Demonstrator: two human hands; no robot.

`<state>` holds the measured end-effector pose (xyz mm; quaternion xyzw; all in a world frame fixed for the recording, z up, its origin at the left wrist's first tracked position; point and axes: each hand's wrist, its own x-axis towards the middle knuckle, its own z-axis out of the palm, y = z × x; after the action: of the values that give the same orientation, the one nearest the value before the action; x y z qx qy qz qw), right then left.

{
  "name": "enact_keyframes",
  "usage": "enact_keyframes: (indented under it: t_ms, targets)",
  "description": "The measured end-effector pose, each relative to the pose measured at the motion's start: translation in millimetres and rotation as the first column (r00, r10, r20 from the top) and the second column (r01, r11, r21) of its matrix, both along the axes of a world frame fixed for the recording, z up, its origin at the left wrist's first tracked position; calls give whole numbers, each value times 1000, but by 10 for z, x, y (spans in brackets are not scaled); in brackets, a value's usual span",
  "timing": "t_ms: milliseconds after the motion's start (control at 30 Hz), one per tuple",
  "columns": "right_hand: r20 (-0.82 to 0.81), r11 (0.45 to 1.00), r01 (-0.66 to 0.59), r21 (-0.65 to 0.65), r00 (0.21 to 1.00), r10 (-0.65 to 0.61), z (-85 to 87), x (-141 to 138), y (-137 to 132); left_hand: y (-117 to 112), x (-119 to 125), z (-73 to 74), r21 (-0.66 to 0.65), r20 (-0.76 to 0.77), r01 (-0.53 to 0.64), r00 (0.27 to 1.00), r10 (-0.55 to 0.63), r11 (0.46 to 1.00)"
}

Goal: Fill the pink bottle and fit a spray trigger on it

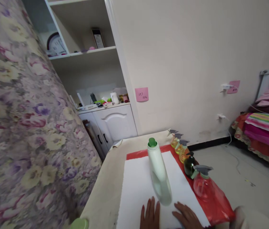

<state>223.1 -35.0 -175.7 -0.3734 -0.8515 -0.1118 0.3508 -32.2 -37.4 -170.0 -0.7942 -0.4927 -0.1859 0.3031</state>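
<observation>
A pale green detergent bottle [159,175] stands upright on a white sheet [134,187], its cap off and a darker green pouring spout showing in the neck. My left hand [150,214] lies flat on the sheet just in front of the bottle's base, fingers stretched out, holding nothing. To the right of the base, my right hand [186,214] also rests on the sheet with its fingers apart and nothing in them. Neither hand appears to grip the bottle. At the table's lower left edge is a light green round cap [79,223], partly cut off by the frame.
Along the table's right edge, on red plastic [216,203], stand a pink spray bottle [203,184], a dark pump bottle [190,165] and several yellow and orange spray bottles [184,154]. A floral curtain [29,127] hangs at left. Behind are a white cabinet [116,124] and a wall.
</observation>
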Motion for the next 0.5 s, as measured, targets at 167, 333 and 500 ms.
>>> enact_keyframes:
  t_ms: [167,333,500]
  targets:
    - [-31,998,-13,-66,999,11,86,-4,-92,-36,-12,72,-67,-11,28,1000,-29,997]
    - [-148,959,-50,-279,989,9,264,110,-206,-139,-98,183,-155,-6,5,1000,-6,988]
    - [-197,932,-7,-363,978,-70,428,325,-321,-252,-387,400,-346,42,-221,967,251,912]
